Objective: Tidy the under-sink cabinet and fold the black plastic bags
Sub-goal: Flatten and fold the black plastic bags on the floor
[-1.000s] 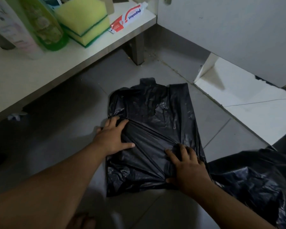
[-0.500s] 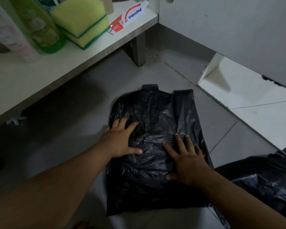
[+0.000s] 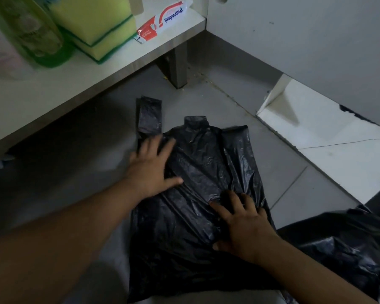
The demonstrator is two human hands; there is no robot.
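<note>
plastic bag point(image 3: 198, 185): glossy black | floor point(image 3: 217, 102): grey tile | sponges point(image 3: 97, 25): yellow, green edging | toothpaste tube point(image 3: 162, 20): white, red stripes, blue lettering | bottle point(image 3: 35, 34): green

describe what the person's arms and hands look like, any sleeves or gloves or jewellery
Both forearms are bare, with no sleeves in view. The left hand and right hand wear no gloves. No rings, watch or bracelets show on the fingers or wrists. The light is dim and the left hand is slightly blurred.
</note>
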